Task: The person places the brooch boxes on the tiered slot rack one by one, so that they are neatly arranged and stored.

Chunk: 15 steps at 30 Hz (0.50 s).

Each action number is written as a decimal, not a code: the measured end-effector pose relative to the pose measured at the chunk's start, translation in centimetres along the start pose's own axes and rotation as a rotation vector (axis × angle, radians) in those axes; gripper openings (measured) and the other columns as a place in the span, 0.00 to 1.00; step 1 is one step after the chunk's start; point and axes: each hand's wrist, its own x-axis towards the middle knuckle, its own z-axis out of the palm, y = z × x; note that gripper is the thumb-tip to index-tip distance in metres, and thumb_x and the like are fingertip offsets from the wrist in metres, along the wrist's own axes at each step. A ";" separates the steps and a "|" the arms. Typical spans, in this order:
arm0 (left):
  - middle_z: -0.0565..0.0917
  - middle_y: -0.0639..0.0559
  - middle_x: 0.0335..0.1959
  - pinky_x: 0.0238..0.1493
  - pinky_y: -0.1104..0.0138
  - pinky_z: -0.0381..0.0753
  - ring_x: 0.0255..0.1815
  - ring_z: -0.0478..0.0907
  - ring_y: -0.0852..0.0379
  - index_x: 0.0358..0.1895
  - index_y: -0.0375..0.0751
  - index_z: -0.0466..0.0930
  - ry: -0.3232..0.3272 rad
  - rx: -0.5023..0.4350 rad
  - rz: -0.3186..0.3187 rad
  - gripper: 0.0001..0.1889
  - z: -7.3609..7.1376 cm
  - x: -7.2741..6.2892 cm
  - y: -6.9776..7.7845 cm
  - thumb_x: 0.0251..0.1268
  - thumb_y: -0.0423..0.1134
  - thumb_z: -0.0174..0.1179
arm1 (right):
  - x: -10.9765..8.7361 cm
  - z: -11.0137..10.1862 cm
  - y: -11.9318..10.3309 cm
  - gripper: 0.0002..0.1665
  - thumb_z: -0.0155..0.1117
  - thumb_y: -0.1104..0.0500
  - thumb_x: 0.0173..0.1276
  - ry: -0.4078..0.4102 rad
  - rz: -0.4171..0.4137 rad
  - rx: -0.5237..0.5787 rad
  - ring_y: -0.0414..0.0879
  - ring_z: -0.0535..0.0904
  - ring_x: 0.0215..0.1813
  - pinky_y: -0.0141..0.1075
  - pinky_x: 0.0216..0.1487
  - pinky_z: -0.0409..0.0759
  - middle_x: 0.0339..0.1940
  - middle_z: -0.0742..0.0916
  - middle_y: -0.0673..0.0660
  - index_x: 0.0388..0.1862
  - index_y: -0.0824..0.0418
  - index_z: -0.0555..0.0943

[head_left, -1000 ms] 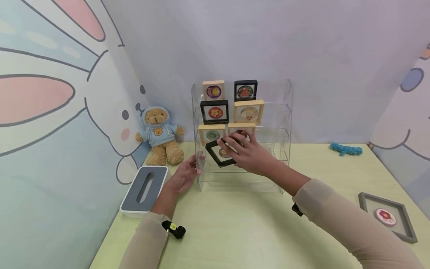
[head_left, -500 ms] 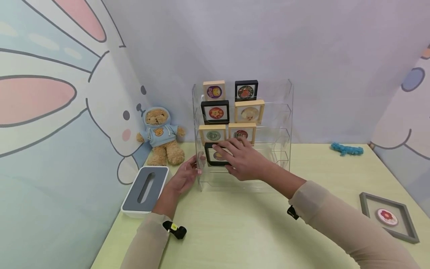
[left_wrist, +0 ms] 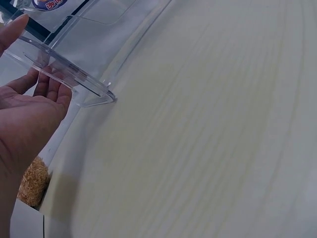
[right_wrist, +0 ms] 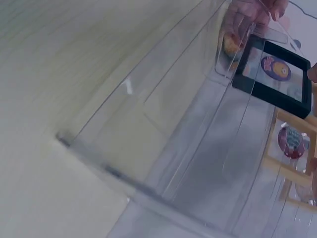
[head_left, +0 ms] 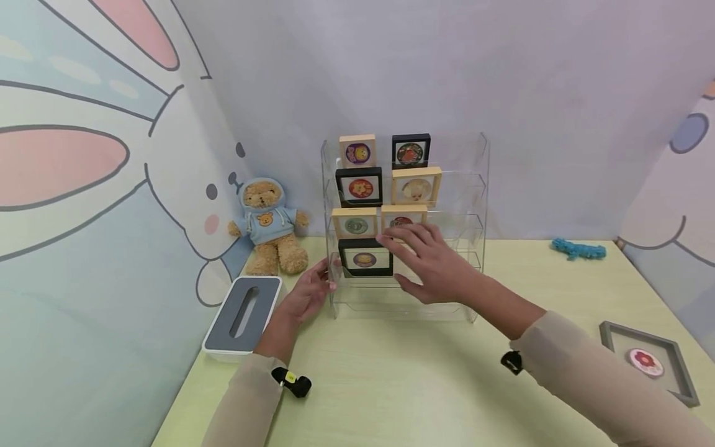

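Note:
A clear acrylic rack (head_left: 402, 307) stands against the wall with framed round badges on its tiers. My left hand (head_left: 306, 295) grips its left side panel, thumb on one side and fingers (left_wrist: 52, 89) on the other. A black display frame (head_left: 347, 271) with a purple and yellow badge leans upright on a low tier at the left. My right hand (head_left: 438, 267) is beside its right edge, fingers extended and loosely bent, holding nothing. In the right wrist view, fingertips (right_wrist: 313, 73) show by the black frame (right_wrist: 270, 101); whether they touch it I cannot tell.
Wooden and black frames (head_left: 408, 214) fill the left and middle of the upper tiers. A teddy bear (head_left: 268, 223) and a tissue box (head_left: 242, 316) are at the left. At the right are a blue toy (head_left: 578, 249) and a grey frame (head_left: 650, 357) with a flower badge.
The black frame went from tilted in my right hand to upright on the low tier. My right hand has let go and drawn off to the right. My left hand stays put.

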 end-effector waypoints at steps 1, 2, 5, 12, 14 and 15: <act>0.76 0.60 0.67 0.60 0.73 0.72 0.65 0.68 0.62 0.89 0.28 0.49 -0.004 -0.001 0.001 0.40 0.0 0.0 0.1 0.75 0.18 0.48 | -0.7 -0.5 0.3 0.51 0.76 0.48 0.70 0.009 0.006 0.007 0.62 0.71 0.76 0.65 0.71 0.69 0.80 0.76 0.63 0.87 0.58 0.66; 0.76 0.60 0.67 0.60 0.73 0.73 0.65 0.68 0.62 0.89 0.28 0.48 -0.009 0.000 0.003 0.40 0.0 0.0 0.1 0.75 0.18 0.48 | -1.5 -0.9 0.7 0.50 0.75 0.48 0.70 0.022 0.009 0.016 0.62 0.72 0.75 0.65 0.70 0.69 0.80 0.76 0.64 0.87 0.59 0.67; 0.76 0.60 0.66 0.58 0.74 0.74 0.64 0.68 0.61 0.89 0.27 0.46 -0.011 -0.017 0.003 0.40 -0.1 -0.1 0.2 0.75 0.17 0.47 | -4.0 -2.3 1.7 0.43 0.64 0.43 0.79 0.040 0.032 0.030 0.63 0.73 0.73 0.65 0.69 0.69 0.78 0.77 0.65 0.85 0.62 0.69; 0.78 0.62 0.66 0.61 0.73 0.73 0.66 0.69 0.60 0.89 0.28 0.47 0.012 -0.035 -0.014 0.41 0.0 -0.2 0.4 0.74 0.18 0.48 | -10.9 -5.9 3.8 0.47 0.49 0.31 0.85 0.041 0.146 0.021 0.65 0.74 0.69 0.66 0.64 0.67 0.76 0.79 0.66 0.82 0.65 0.73; 0.78 0.63 0.66 0.63 0.73 0.72 0.67 0.68 0.61 0.89 0.29 0.48 0.009 -0.025 -0.021 0.41 0.0 -0.2 0.3 0.75 0.18 0.47 | -13.2 -6.8 4.1 0.48 0.49 0.29 0.84 0.028 0.188 0.031 0.65 0.74 0.70 0.65 0.64 0.66 0.76 0.79 0.66 0.82 0.65 0.73; 0.78 0.63 0.66 0.63 0.73 0.72 0.67 0.68 0.61 0.89 0.29 0.48 0.010 -0.021 -0.024 0.40 0.0 -0.1 0.3 0.75 0.18 0.47 | -14.4 -7.3 4.3 0.49 0.50 0.28 0.83 0.022 0.208 0.040 0.65 0.74 0.70 0.64 0.65 0.65 0.76 0.79 0.66 0.82 0.65 0.73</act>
